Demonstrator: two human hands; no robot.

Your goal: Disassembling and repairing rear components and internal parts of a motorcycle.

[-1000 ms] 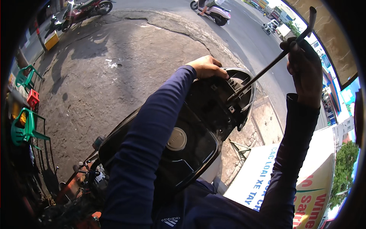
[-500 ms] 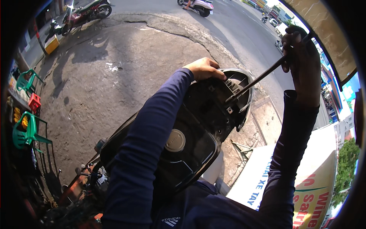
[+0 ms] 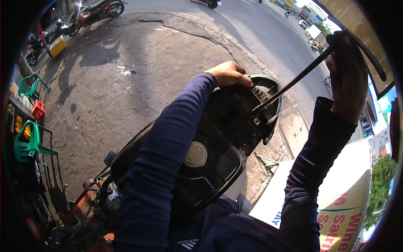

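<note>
A black motorbike tail section [image 3: 228, 122] with a pale round cap [image 3: 196, 154] lies below my chest. My left hand [image 3: 230, 74] grips the tail's far rim, thumb over the edge. Up at the right, my right hand [image 3: 349, 80] is closed around the curved dark crossbar of a T-handle wrench [image 3: 300, 76]. The wrench's long shaft slants down to the left, and its tip meets the recess inside the tail beside pale ribbed plastic. The hand's shadow hides some of its fingers.
At the left stand green plastic chairs [image 3: 35, 145] and a red crate [image 3: 38, 110]. A yellow box [image 3: 57, 46] and a parked red motorbike [image 3: 94, 16] are at the far left. A printed banner [image 3: 340, 197] fills the lower right. Beyond the cracked pavement runs a road [image 3: 256, 33] with traffic.
My right hand has swung outward to the right, turning the wrench's crossbar with it. The wrench tip stays at the recess. My left hand keeps its hold on the rim.
</note>
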